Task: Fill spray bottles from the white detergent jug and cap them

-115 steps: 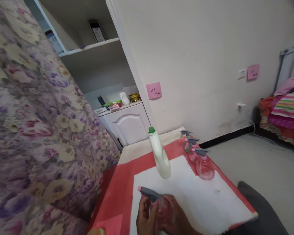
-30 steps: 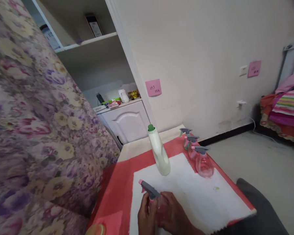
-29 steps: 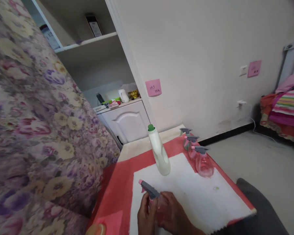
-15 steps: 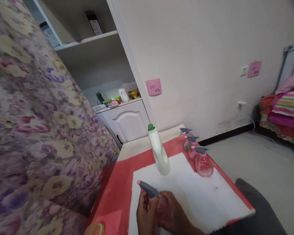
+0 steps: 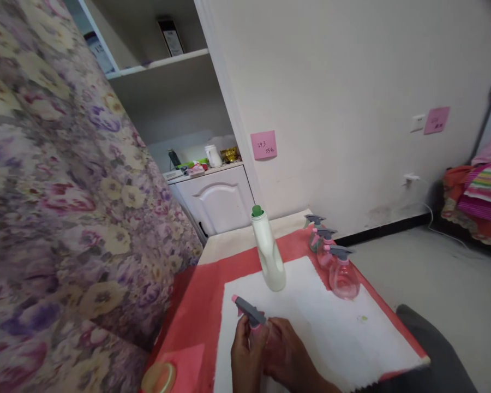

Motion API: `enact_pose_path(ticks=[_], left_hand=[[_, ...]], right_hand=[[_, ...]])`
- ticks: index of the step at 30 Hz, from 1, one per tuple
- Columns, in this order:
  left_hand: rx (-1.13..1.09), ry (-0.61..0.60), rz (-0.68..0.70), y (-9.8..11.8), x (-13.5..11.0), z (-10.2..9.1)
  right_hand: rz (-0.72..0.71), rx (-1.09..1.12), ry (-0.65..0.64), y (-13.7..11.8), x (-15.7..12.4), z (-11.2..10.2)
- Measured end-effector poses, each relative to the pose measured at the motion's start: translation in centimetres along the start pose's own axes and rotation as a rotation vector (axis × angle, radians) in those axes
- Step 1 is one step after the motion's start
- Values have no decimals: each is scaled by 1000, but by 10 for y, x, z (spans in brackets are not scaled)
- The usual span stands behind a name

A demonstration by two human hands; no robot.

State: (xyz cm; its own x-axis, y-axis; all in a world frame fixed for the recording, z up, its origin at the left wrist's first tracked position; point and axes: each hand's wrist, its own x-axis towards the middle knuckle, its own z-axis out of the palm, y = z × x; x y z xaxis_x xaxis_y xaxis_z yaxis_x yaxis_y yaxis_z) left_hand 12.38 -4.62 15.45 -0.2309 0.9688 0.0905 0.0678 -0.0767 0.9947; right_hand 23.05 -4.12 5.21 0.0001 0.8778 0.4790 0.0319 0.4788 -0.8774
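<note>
Both hands are closed around a clear pinkish spray bottle [image 5: 250, 311] with a grey and pink spray head, near the front of the table. My left hand [image 5: 245, 352] grips it at the neck, just under the head. Around the round body wraps my right hand [image 5: 292, 355], partly hiding it. Beyond them a pale green plastic bottle [image 5: 271, 262] with a green top stands upright on a white sheet [image 5: 311, 322]. At the right, a similar spray bottle [image 5: 344, 278] heads a row of several with grey triggers.
A red cloth [image 5: 200, 295] lies beneath the white sheet. A round lid-like object [image 5: 159, 377] sits at the near left corner. Floral curtain [image 5: 85, 245] hangs along the left; a shelf cabinet [image 5: 216, 199] stands behind. My knee [image 5: 429, 349] is at the right edge.
The camera view has shifted slightly, moving the scene to the right. Both hands keep hold of the spray bottle, its head turned or tilted a little.
</note>
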Motion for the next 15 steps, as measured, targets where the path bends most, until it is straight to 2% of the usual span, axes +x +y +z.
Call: enact_pose_path(ticks=[2,6,15], left_hand=[[14,-22,5,-1,-1,-3],[-24,9,24,7,-1,-5],[-93,15,106,57,-9,-11]], right_hand=[[-5,-2,-7,-1,0,0],[11,-58,4,-13,4,-3],[-50,-213,24,-40,11,-7]])
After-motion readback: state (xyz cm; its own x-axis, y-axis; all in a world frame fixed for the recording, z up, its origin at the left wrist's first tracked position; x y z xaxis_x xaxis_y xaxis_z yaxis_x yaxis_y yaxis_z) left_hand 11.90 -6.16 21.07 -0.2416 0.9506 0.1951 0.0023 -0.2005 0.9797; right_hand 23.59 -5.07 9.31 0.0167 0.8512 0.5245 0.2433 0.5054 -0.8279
